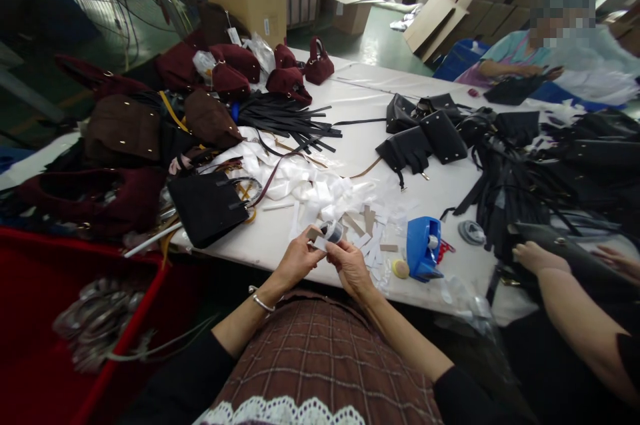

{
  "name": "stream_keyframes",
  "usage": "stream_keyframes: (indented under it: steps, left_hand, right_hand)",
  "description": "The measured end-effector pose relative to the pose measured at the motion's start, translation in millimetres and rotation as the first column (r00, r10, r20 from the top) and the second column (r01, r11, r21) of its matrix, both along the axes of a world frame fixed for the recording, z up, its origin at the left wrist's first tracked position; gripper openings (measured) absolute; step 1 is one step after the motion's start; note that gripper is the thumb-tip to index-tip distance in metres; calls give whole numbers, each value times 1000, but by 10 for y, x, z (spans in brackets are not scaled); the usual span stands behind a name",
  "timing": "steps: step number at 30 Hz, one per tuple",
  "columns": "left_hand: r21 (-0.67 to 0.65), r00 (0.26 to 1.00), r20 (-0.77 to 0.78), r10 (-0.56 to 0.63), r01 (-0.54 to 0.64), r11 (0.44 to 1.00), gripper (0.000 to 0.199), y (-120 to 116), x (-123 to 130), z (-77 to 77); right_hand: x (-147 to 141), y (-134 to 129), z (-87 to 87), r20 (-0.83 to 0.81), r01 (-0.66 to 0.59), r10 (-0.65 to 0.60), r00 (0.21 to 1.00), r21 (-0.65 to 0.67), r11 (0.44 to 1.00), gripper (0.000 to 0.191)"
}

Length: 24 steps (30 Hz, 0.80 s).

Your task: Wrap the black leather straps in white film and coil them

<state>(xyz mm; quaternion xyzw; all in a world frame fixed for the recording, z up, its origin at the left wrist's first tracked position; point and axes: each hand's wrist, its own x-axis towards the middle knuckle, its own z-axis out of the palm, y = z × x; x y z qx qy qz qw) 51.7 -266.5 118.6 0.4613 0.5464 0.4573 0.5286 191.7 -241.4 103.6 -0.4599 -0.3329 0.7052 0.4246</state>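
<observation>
My left hand (299, 255) is closed on a small grey-brown card piece (313, 234) at the table's front edge. My right hand (350, 265) pinches a small white piece (321, 245), close beside the left. Between and just above the fingers shows a dark roll with a clear rim (333, 231); which fingers bear it I cannot tell. Right of my hands, grey and white strips (369, 219) lie scattered. A blue tape dispenser (419, 248) stands farther right, with a round yellow item (401, 269) at its left side.
Black handbag (207, 208) and maroon bags (235, 65) crowd the left, above a red bin (150, 298). Black bags (443, 135) and straps fill the right. A neighbour's hands (543, 258) touch a black bag near the right edge. Another person (515, 55) sits across the table (357, 88).
</observation>
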Motion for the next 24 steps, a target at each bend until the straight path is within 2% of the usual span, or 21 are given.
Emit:
stream_keyframes:
  steps: [3,6,8,12,16,18,20,22,24]
  left_hand:
    - [27,993,-118,-12,16,1000,18,-33,-8,78]
    - [9,989,-118,-91,93,996,23,-32,-62,132]
    - [-16,991,-94,-99,98,995,27,-6,-99,131]
    - [-68,998,67,-16,20,997,26,59,-122,59]
    - [-108,990,138,23,-8,994,21,87,-140,8]
    - [-134,993,117,8,8,991,20,97,-167,-4]
    - [-165,997,75,-16,28,986,16,106,-197,-23]
    - [-178,999,-4,-38,37,983,10,109,-210,-50]
    - [-143,984,-173,-42,17,990,7,98,-189,-74]
  right_hand:
    - [-40,-34,-53,-90,76,-80,993,-50,996,31]
    - [-64,-74,-96,-99,95,-101,990,-56,994,34]
    - [-79,-98,-119,-80,107,-110,991,-41,993,35]
    - [-89,-123,-135,-40,119,-119,992,1,993,36]
    - [-20,-127,-93,-19,35,-35,999,-2,999,36]
    - [29,-133,-67,-47,-28,26,999,-45,999,36]
    - [67,-144,-47,-9,-66,66,998,-51,996,35]
    - [83,-157,-29,109,-84,84,990,-2,996,33]
    - [76,-164,-11,235,-86,70,969,57,995,32]
